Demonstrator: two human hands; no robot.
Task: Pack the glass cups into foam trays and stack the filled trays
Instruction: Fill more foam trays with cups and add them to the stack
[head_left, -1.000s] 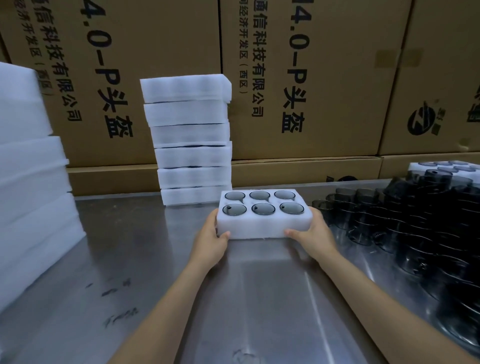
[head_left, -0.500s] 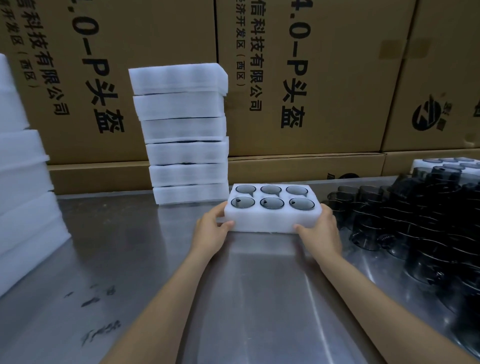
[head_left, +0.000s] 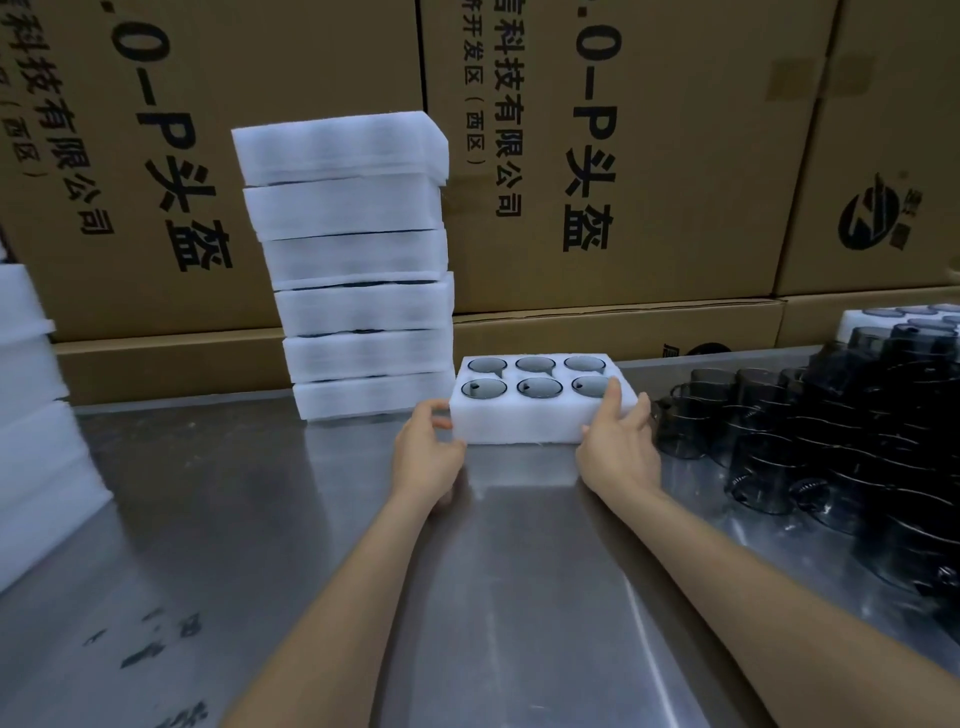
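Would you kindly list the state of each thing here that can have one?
Foam tray: on the steel table, all six pockets filled with cups, uncovered.
Stack of trays: six high, leaning slightly, beside the filled tray.
Loose glass cups: unpacked, piled at the right.
Left hand: fingers curled at the tray's left end.
Right hand: grips the tray's right end, fingers over the top edge.

Both arms fwd — L hand (head_left: 426, 457) & R hand (head_left: 615, 447), fingers curled, thumbs up.
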